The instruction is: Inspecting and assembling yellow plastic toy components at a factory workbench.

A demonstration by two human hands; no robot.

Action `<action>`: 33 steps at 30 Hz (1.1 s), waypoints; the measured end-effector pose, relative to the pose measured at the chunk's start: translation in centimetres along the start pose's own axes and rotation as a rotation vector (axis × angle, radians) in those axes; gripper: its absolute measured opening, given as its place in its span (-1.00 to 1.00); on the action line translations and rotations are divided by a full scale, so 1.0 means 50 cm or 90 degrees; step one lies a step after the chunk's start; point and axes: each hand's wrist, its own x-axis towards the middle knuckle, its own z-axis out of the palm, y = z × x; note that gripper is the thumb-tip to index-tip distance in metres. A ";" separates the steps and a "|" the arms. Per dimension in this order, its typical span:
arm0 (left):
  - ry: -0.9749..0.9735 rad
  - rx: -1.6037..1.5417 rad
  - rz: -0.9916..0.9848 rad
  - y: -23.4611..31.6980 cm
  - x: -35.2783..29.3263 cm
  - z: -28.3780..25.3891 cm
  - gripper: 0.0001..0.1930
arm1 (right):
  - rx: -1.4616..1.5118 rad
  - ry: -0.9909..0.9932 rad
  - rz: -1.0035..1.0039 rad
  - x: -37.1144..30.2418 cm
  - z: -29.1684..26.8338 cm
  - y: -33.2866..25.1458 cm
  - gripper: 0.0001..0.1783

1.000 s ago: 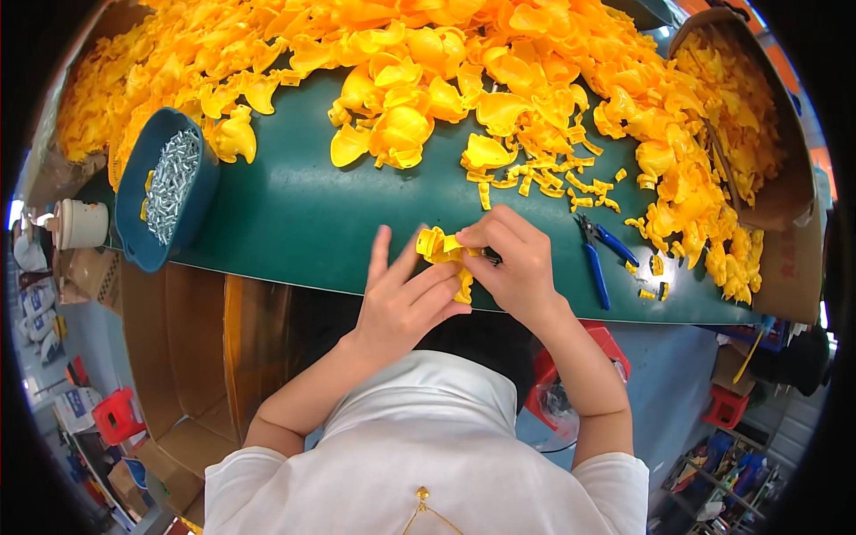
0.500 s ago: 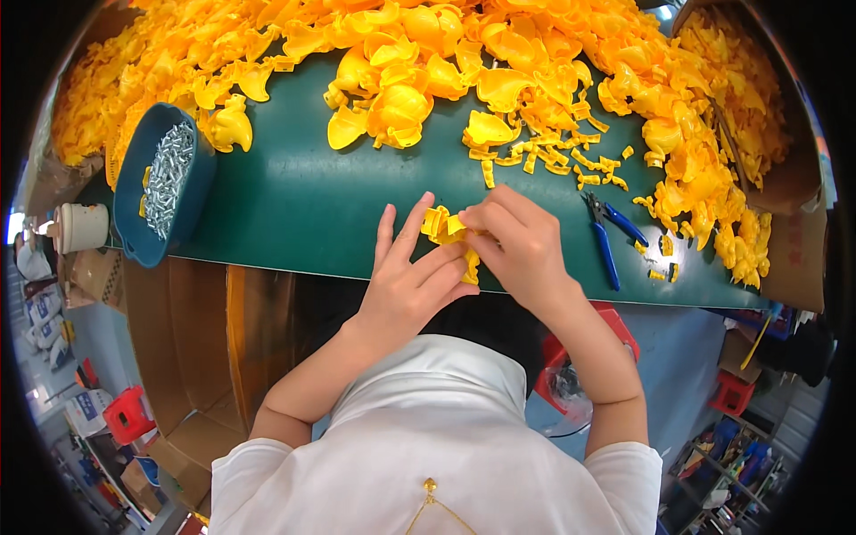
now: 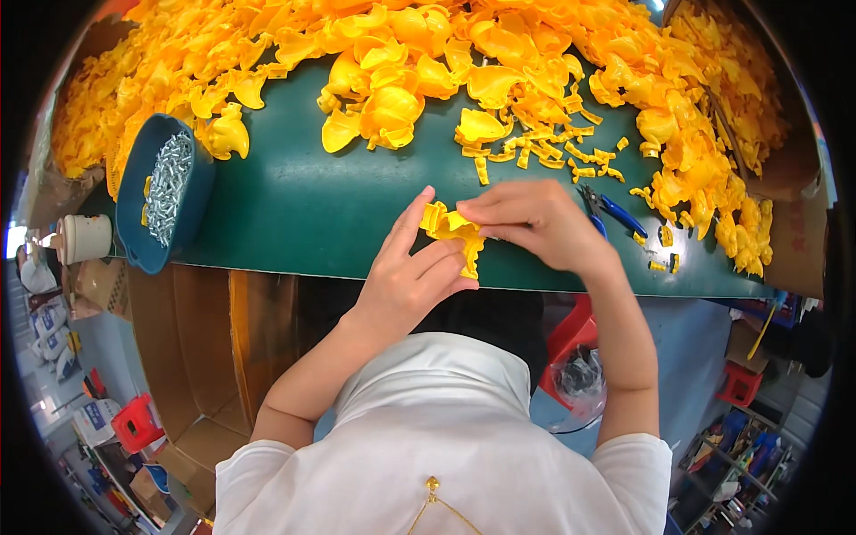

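A small curved yellow plastic part [image 3: 454,226] is held above the near edge of the green table. My left hand [image 3: 412,266] is closed on its left and lower side, the index finger pointing up past it. From the right, my right hand [image 3: 548,223] pinches the part's upper right edge between thumb and fingertips. The fingers hide some of its shape. Blue-handled side cutters [image 3: 615,212] lie on the table just right of my right hand, partly covered by it. Small yellow strips [image 3: 535,147] lie scattered beyond my hands.
A heap of yellow plastic shells [image 3: 392,111] rings the far side of the green table [image 3: 276,178]. At the left stands a blue tub [image 3: 192,201] of metal screws [image 3: 169,187], beside a white cup [image 3: 86,239]. Cardboard boxes [image 3: 192,330] stand below the left edge.
My right hand has turned flatter, its wrist swinging up and right over the cutters, while its fingertips stay at the yellow part. My left hand has barely moved. The view has shifted slightly.
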 end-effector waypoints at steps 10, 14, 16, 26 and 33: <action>0.175 -0.043 -0.030 0.001 -0.031 0.043 -0.59 | -0.009 0.232 -0.014 -0.043 0.081 -0.002 -0.63; 0.243 -0.186 -0.090 0.005 -0.033 0.045 -0.18 | 0.020 0.268 -0.032 -0.049 0.093 -0.008 -0.64; 0.245 -0.300 -0.157 0.020 -0.021 0.035 -0.14 | 0.006 0.265 -0.039 -0.051 0.090 -0.013 -0.64; 0.123 -0.213 -0.129 0.024 0.007 0.031 -0.59 | -0.127 0.417 0.053 -0.063 0.050 -0.010 -0.65; 0.022 0.028 0.003 0.017 -0.001 0.010 -0.71 | -0.207 0.393 0.121 -0.055 0.049 0.000 -0.76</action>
